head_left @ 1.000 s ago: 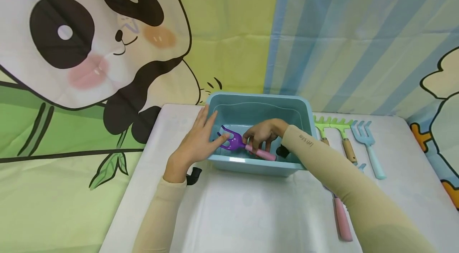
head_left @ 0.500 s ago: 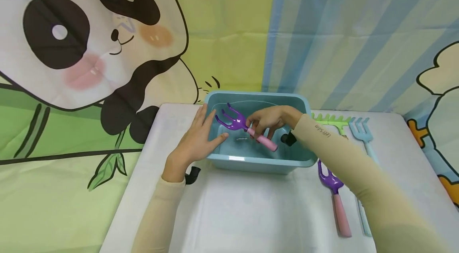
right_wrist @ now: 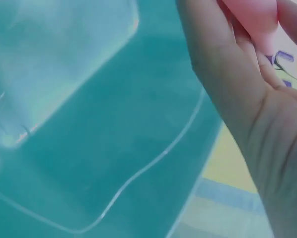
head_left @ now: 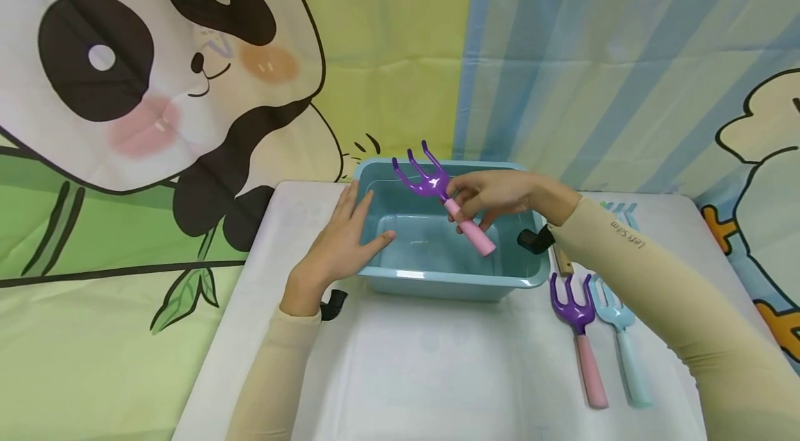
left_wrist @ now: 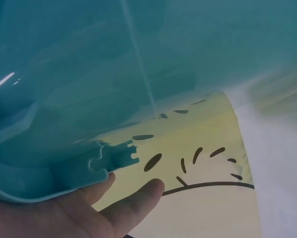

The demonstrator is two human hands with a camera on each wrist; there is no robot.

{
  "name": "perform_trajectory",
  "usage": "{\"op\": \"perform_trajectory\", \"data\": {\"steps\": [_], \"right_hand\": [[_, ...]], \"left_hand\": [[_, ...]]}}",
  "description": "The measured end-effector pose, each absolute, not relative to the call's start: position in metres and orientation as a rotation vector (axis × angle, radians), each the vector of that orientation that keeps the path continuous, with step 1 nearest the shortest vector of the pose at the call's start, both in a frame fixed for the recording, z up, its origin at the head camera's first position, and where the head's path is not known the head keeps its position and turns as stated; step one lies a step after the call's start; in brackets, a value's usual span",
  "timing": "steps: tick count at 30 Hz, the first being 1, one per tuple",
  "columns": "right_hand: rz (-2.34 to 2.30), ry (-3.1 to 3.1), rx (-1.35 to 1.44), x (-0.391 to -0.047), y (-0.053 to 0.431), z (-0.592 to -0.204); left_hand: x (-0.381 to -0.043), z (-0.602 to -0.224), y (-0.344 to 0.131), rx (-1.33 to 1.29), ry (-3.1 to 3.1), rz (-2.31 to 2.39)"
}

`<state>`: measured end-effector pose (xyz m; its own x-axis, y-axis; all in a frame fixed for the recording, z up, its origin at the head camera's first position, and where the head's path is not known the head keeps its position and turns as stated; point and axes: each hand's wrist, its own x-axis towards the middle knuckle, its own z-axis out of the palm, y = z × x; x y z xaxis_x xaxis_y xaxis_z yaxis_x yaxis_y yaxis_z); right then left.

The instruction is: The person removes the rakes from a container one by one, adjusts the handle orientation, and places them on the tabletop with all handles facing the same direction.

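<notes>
My right hand holds a small garden fork by its pink handle, above the blue plastic tub. Its three purple prongs point up and to the left. In the right wrist view the pink handle sits between the thumb and fingers of the right hand. My left hand rests on the tub's left rim with the fingers straight and spread. The left wrist view shows the left hand touching the outside of the tub.
Right of the tub lie a second purple fork with a pink handle and a light blue fork. A wooden handle and more blue prongs show partly behind the right arm. A white cloth covers the table.
My right hand has lifted the garden fork from inside the tub, up and to the right, and tilted its prongs upward. The left hand has stayed on the rim.
</notes>
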<state>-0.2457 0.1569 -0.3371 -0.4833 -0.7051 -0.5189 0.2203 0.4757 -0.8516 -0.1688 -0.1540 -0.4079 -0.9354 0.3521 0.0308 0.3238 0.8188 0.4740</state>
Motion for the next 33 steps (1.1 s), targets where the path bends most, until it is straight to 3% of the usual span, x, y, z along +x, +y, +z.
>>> {"op": "perform_trajectory", "data": {"steps": [17, 33], "right_hand": [[-1.351, 1.813, -0.464, -0.178, 0.255, -0.321], [-1.402, 1.925, -0.331, -0.107, 0.357, -0.366]], "left_hand": [[-0.168, -0.406, -0.154, 0.568, 2.931, 0.781], [-0.167, -0.408, -0.155, 0.565, 2.938, 0.789]]}}
